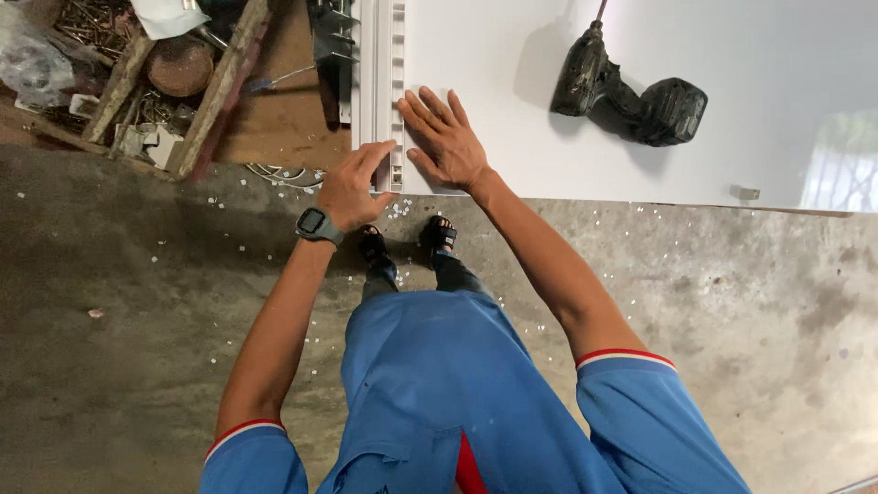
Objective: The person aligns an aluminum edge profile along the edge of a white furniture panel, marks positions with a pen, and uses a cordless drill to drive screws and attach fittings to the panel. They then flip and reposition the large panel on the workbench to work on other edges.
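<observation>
A large white panel lies flat in front of me, with a white ridged trim strip along its left edge. My right hand rests flat on the panel beside the strip, fingers spread. My left hand, with a dark watch on the wrist, pinches the near end of the strip between thumb and fingers. A black cordless drill lies on its side on the panel, to the right of my right hand and apart from it.
Wooden battens, a heap of nails and scraps and a round brown object lie on a brown board at upper left. The concrete floor carries small white chips. My sandalled feet stand at the panel's near edge.
</observation>
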